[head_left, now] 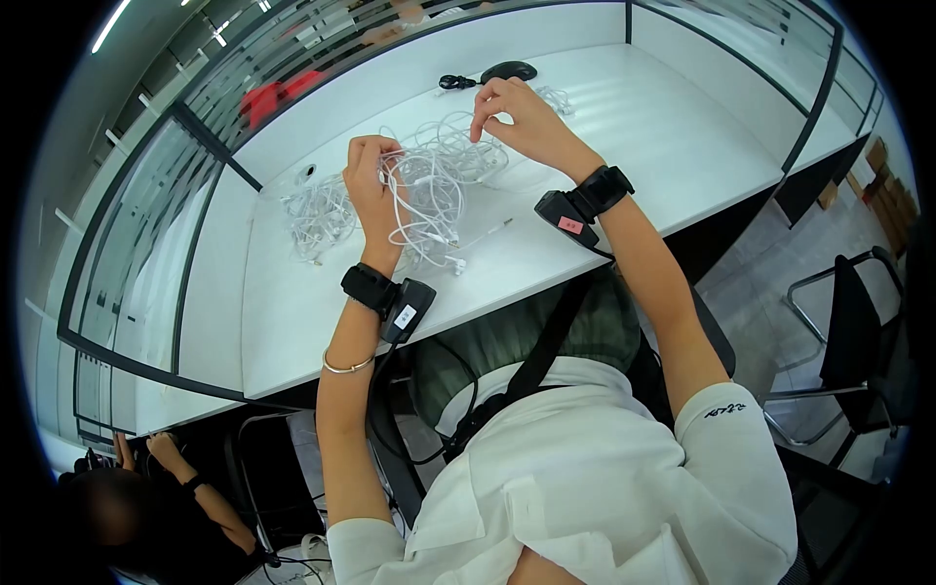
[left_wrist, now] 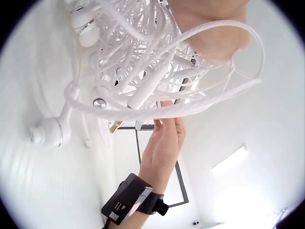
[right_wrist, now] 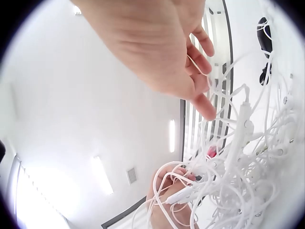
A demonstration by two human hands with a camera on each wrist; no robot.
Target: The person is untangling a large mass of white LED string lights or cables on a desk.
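White wired earphones with tangled cables (head_left: 429, 195) hang in loops about my left hand (head_left: 369, 190), whose curled fingers grip part of the bunch. Some loops lie across the back of that hand. Close up in the left wrist view are an earbud (left_wrist: 47, 131), a gold plug (left_wrist: 115, 126) and a slim white inline control (left_wrist: 148, 86). Raised to the right of the tangle, my right hand (head_left: 531, 122) has bent fingers and pinches a thin white strand, which runs between the fingers (right_wrist: 205, 107) in the right wrist view. More white cables (head_left: 317, 216) lie heaped at the left.
On the white desk (head_left: 624, 117), a black mouse-shaped thing (head_left: 509, 70) with a bundled cord lies at the back, near a small white coil (head_left: 556, 99). Low partitions (head_left: 439, 44) enclose the desk. Another person's arm (head_left: 210, 492) shows lower left; a black chair (head_left: 848, 331) stands right.
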